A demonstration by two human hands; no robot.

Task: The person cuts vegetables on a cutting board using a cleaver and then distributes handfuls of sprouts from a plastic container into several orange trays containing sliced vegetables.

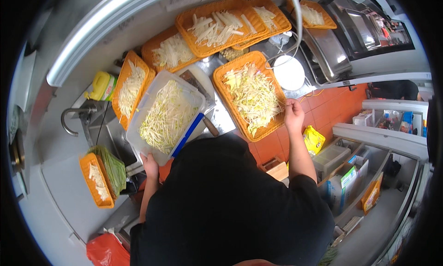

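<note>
My left hand (150,165) is closed on the near-left corner of a clear plastic tub (193,96). Bean sprouts (168,116) fill much of the tub, and a blue strip (188,136) runs along its near right side. Right of the tub, an orange woven basket (244,128) is heaped with more bean sprouts (253,95), some yellow-green leaves among them. My right hand (294,115) is at that basket's right rim, fingers pinched together; what they hold, if anything, is too small to make out. A knife handle (211,127) shows between tub and basket.
Behind, several orange baskets (194,47) hold pale cut strips. A white round lid or plate (289,72) lies at right. A sink (113,132) with a curved tap (69,123) and a yellow jug (99,85) are at left. Open shelving (350,169) stands at right.
</note>
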